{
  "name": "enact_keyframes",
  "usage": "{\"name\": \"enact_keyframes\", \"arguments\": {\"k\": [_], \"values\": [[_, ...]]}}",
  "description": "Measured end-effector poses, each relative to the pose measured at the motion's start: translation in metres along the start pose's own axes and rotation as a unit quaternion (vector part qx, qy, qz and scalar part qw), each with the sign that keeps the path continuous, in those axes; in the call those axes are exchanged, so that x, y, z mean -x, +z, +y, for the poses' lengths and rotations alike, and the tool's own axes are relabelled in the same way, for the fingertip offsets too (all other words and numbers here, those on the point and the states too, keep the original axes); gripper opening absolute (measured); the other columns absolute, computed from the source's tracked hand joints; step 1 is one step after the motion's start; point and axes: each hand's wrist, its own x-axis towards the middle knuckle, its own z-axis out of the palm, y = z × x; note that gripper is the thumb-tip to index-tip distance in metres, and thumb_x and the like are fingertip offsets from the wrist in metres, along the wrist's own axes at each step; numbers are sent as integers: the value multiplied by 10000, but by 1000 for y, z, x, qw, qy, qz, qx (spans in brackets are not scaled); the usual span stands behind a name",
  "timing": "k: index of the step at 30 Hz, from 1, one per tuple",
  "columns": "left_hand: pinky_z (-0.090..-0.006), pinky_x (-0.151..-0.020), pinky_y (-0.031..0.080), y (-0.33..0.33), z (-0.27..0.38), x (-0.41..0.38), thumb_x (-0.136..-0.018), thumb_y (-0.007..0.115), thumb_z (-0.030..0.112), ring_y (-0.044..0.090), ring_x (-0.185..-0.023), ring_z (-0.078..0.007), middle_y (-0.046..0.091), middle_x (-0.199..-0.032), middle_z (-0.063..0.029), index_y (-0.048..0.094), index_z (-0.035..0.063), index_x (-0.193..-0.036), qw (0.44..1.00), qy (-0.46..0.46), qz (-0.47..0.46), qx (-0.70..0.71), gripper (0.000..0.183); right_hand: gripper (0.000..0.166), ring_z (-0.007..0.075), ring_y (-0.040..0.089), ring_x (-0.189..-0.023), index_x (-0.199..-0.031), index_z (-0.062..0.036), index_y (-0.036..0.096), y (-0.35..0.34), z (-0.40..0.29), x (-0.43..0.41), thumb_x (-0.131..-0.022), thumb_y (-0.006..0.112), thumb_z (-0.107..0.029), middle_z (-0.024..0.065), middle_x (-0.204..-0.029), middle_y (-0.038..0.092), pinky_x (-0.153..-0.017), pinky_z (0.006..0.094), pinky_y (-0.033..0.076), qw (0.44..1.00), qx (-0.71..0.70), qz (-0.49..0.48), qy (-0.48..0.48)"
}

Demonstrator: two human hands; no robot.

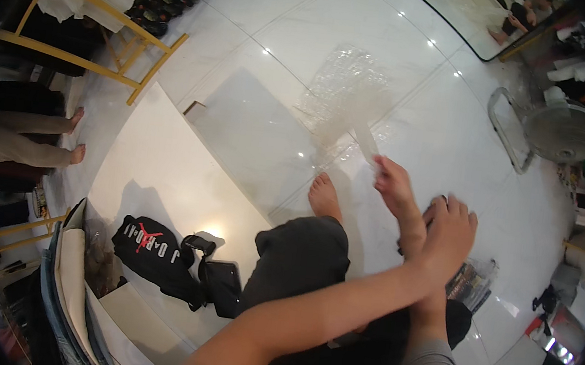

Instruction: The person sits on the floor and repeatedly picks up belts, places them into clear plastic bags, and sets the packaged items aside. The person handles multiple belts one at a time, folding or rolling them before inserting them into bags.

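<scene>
My right hand (393, 185) pinches the end of a pale translucent strip (365, 142). The strip leads up to a blurred, clear plastic sheet (344, 97) with a crinkled, bubble-wrap-like surface, over the floor. My left forearm crosses over my right one, and my left hand (450, 228) is by the right forearm with fingers bent. Something dark shows under the left fingers; whether it is held is unclear. My bare foot (323, 194) is near the sheet's lower edge.
Left lies a white board-like surface (178, 154) bearing a black Jordan bag (148, 253) and a dark phone (223, 282). A yellow rack (76, 55) and another person's legs (29, 139) are beyond. At right are a fan (560, 128) and plastic-wrapped items (472, 281).
</scene>
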Motion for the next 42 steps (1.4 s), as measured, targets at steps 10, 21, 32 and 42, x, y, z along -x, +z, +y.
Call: {"name": "enact_keyframes", "arguments": {"k": [10,21,32,42], "values": [[-544,-975,440,-25,0,-12,-718,784,300,576,-1143,-408,597,-1204,-244,399,87,-1455,933,169,-203,246,858,330,6,370,-400,-876,-123,489,-84,-76,256,-1044,449,-404,-52,-596,461,-324,174,322,971,-200,-67,-110],[-420,-759,516,-27,15,-42,-833,663,148,665,-859,-347,680,-934,-201,578,40,-1186,954,95,-102,265,378,602,346,643,-1068,-1256,1,584,-267,82,144,-859,655,-446,212,-1202,643,-897,383,520,784,511,339,97],[-350,-653,495,-21,21,-51,-871,682,168,630,-686,-221,648,-818,-155,524,24,-1127,899,-7,31,438,334,605,396,621,-1075,-1301,11,434,-209,165,75,-838,720,-252,218,-1203,574,-914,430,535,685,463,527,197],[-315,-789,511,-27,13,-52,-898,647,118,647,-875,-163,684,-908,-87,530,2,-1123,799,-23,-33,600,279,471,381,675,-966,-1197,17,472,-209,194,57,-808,687,-141,232,-1027,659,-832,444,546,820,342,437,144]]}}
